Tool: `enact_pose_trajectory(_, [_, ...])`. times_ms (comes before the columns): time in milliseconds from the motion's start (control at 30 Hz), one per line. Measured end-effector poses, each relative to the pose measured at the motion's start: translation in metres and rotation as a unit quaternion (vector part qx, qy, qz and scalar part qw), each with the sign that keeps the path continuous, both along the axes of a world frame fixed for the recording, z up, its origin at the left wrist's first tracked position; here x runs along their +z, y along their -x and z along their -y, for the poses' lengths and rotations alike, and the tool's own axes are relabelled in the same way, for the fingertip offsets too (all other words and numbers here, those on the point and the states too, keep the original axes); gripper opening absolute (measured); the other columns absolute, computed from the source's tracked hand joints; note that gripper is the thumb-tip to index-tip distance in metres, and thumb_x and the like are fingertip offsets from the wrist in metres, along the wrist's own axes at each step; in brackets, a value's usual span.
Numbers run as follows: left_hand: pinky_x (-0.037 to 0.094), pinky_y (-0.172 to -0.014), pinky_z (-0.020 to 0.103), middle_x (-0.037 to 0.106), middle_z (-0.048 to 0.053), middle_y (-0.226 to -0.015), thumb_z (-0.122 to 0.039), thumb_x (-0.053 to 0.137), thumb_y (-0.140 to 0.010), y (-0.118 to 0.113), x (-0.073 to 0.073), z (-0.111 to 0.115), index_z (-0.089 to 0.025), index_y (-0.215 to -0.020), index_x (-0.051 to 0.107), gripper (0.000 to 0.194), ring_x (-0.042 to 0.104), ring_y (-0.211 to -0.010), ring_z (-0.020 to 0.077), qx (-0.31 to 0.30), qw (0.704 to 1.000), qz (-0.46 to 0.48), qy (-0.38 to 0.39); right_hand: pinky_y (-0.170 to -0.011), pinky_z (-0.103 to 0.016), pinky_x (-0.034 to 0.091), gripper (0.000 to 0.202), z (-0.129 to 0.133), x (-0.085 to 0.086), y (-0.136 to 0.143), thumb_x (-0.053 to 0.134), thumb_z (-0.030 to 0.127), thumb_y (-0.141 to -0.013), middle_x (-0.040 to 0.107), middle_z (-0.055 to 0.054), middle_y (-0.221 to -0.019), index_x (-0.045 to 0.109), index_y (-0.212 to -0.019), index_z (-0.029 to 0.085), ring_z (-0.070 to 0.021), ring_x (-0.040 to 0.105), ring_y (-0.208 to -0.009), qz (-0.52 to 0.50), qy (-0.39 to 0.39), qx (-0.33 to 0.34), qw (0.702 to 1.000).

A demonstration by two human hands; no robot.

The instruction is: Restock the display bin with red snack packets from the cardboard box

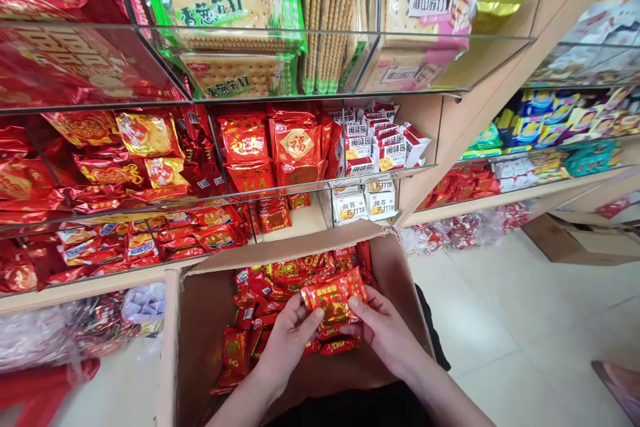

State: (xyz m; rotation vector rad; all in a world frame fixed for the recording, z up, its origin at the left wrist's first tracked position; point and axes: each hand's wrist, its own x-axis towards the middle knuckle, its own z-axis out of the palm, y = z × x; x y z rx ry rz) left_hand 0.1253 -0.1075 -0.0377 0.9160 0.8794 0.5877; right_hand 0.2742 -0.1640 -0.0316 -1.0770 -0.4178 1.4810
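Note:
Between my two hands is a small red snack packet with gold lettering. My left hand pinches its left end, with the thumb on the front face. On the right side, my right hand grips the packet with its thumb on top. Both hands are over an open cardboard box. Inside the box lie several more red packets in a loose heap, partly hidden by my hands and the held packet.
Behind the box, shelves with clear dividers hold red packets, white cracker packs and large green-edged cracker packs. Plastic bags lie under the shelf at left. Another cardboard box sits on the tiled floor at right.

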Motion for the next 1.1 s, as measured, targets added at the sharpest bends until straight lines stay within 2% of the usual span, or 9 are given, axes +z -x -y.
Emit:
enact_pose_trajectory(200, [0.048, -0.057, 0.023, 0.064, 0.004, -0.093, -0.03, 0.07, -0.062, 0.024, -0.012, 0.0, -0.019, -0.091, 0.056, 0.033, 0.061, -0.078, 0.0173, 0.077, 0.993, -0.038, 0.084, -0.058, -0.027, 0.05, 0.024, -0.004, -0.027, 0.013, 0.06, 0.038, -0.072, 0.061, -0.001, -0.085, 0.052, -0.085, 0.019, -0.0136, 0.059, -0.069, -0.018, 0.05, -0.037, 0.998])
enact_pose_trajectory(333, [0.05, -0.066, 0.026, 0.064, 0.002, -0.083, -0.015, 0.07, -0.062, 0.039, -0.024, 0.001, -0.018, -0.076, 0.051, 0.024, 0.062, -0.076, 0.0165, 0.21, 0.956, 0.012, 0.205, -0.061, -0.032, 0.051, 0.028, -0.007, -0.052, 0.007, 0.054, 0.042, -0.075, 0.06, -0.004, -0.092, 0.05, -0.091, 0.019, -0.0193, 0.06, -0.078, 0.149, 0.091, 0.009, 0.985])
enact_pose_trajectory(433, [0.05, -0.07, 0.028, 0.063, 0.002, -0.079, -0.008, 0.066, -0.065, 0.044, -0.023, 0.001, -0.017, -0.071, 0.049, 0.019, 0.062, -0.071, 0.0138, 0.244, 0.927, 0.045, 0.282, -0.079, -0.039, 0.046, 0.033, -0.008, -0.062, 0.001, 0.053, 0.035, -0.074, 0.059, -0.009, -0.103, 0.05, -0.101, 0.017, -0.0235, 0.057, -0.091, 0.362, 0.057, 0.071, 0.928])
enact_pose_trajectory(567, [0.05, -0.067, 0.026, 0.062, 0.001, -0.074, -0.007, 0.064, -0.066, 0.039, -0.011, 0.005, -0.016, -0.07, 0.052, 0.015, 0.059, -0.063, 0.0101, 0.239, 0.923, 0.065, 0.293, -0.093, -0.046, 0.034, 0.032, -0.007, -0.052, 0.004, 0.051, 0.034, -0.076, 0.056, -0.013, -0.107, 0.054, -0.102, 0.016, -0.0271, 0.049, -0.104, 0.538, -0.013, 0.029, 0.842])
enact_pose_trajectory(667, [0.049, -0.07, 0.026, 0.063, 0.002, -0.077, -0.009, 0.069, -0.061, 0.025, -0.005, 0.014, -0.017, -0.073, 0.054, 0.021, 0.06, -0.073, 0.0129, 0.202, 0.94, 0.081, 0.262, -0.089, -0.041, 0.039, 0.033, -0.004, -0.036, 0.017, 0.051, 0.039, -0.077, 0.058, -0.009, -0.103, 0.053, -0.103, 0.019, -0.0237, 0.053, -0.099, 0.407, -0.054, 0.064, 0.909])
enact_pose_trajectory(767, [0.048, -0.062, 0.024, 0.064, 0.001, -0.073, -0.017, 0.077, -0.053, 0.013, -0.005, 0.024, -0.019, -0.078, 0.055, 0.034, 0.061, -0.066, 0.0132, 0.141, 0.968, 0.055, 0.202, -0.082, -0.034, 0.046, 0.033, -0.002, -0.019, 0.03, 0.051, 0.04, -0.078, 0.06, -0.005, -0.1, 0.051, -0.105, 0.022, -0.0199, 0.057, -0.092, 0.21, -0.049, 0.101, 0.971])
enact_pose_trajectory(967, [0.039, -0.045, 0.021, 0.058, -0.001, -0.054, -0.041, 0.064, -0.065, 0.038, 0.029, 0.004, -0.019, -0.064, 0.055, 0.024, 0.054, -0.048, 0.0116, 0.001, 0.986, -0.13, -0.101, -0.077, -0.032, 0.046, 0.029, -0.019, 0.037, 0.012, 0.053, 0.036, -0.078, 0.061, -0.005, -0.095, 0.052, -0.101, 0.019, -0.0185, 0.057, -0.084, 0.222, -0.089, 0.114, 0.964])
enact_pose_trajectory(1033, [0.044, -0.058, 0.024, 0.061, 0.001, -0.064, -0.039, 0.056, -0.073, 0.062, 0.054, -0.022, -0.021, -0.069, 0.058, 0.018, 0.056, -0.06, 0.0141, 0.005, 0.922, -0.24, -0.305, -0.07, -0.029, 0.047, 0.029, -0.037, 0.057, -0.005, 0.05, 0.039, -0.079, 0.061, -0.004, -0.089, 0.051, -0.101, 0.019, -0.0177, 0.057, -0.08, 0.299, -0.099, 0.099, 0.944])
enact_pose_trajectory(1100, [0.043, -0.073, 0.027, 0.063, 0.002, -0.081, -0.037, 0.056, -0.072, 0.087, 0.076, -0.055, -0.023, -0.08, 0.06, 0.016, 0.057, -0.078, 0.0177, 0.041, 0.812, -0.332, -0.479, -0.065, -0.029, 0.046, 0.028, -0.058, 0.073, -0.02, 0.047, 0.04, -0.08, 0.06, -0.003, -0.079, 0.051, -0.098, 0.019, -0.0172, 0.056, -0.074, 0.439, -0.117, 0.093, 0.886])
